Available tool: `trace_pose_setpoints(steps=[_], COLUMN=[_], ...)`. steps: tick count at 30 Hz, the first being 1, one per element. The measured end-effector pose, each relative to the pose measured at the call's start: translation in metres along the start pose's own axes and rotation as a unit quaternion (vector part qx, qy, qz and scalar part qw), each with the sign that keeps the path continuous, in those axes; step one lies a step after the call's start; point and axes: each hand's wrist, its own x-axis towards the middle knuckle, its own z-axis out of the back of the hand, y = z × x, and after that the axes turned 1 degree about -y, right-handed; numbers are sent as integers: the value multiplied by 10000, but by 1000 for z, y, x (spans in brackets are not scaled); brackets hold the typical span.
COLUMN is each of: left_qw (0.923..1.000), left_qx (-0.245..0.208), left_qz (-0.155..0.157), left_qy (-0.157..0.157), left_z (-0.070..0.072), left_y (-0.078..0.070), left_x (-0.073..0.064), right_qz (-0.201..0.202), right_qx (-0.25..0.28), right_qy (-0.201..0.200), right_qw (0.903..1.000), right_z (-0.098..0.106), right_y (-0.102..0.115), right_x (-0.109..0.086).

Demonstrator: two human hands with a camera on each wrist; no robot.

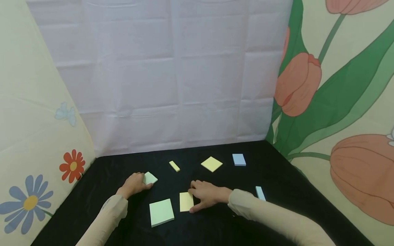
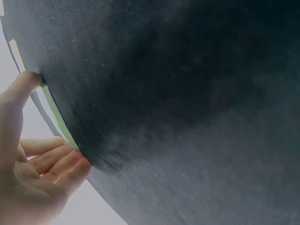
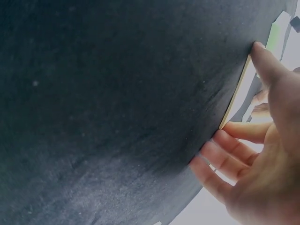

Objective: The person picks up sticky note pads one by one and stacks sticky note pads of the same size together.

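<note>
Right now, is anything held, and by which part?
Left hand pinches the smaller green block, right hand the nearest yellow block, each by one side's ends.

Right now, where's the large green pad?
In the head view, the large green pad lies left of centre, low in the picture, just left of the yellow pad that the right hand holds.

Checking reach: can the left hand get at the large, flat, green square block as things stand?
Likely yes: only black cloth lies between the left hand and the large block, though the hand holds a smaller, flat green block.
</note>
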Motion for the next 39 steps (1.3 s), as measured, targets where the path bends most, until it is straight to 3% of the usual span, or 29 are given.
trace_pose_setpoints(steps=[12, 21, 28, 33, 39], left_qw=[9999, 9997, 9996, 9983, 9906], left_qx=[0, 27, 12, -465, -1131], left_qz=[-98, 3, 22, 314, 764], left_qy=[-28, 237, 277, 133, -40], left_z=[3, 12, 10, 6, 2], left_y=[2, -2, -2, 1, 4], left_x=[4, 4, 5, 6, 2], right_qz=[-17, 167, 1, -80, -38], right_qx=[81, -85, -10, -136, -146], right_qy=[7, -10, 58, 40, 2], right_qw=[10000, 9998, 10000, 9999, 9999], right_z=[3, 0, 3, 3, 1], right_y=[0, 3, 6, 7, 8], right_x=[-4, -1, -2, -3, -3])
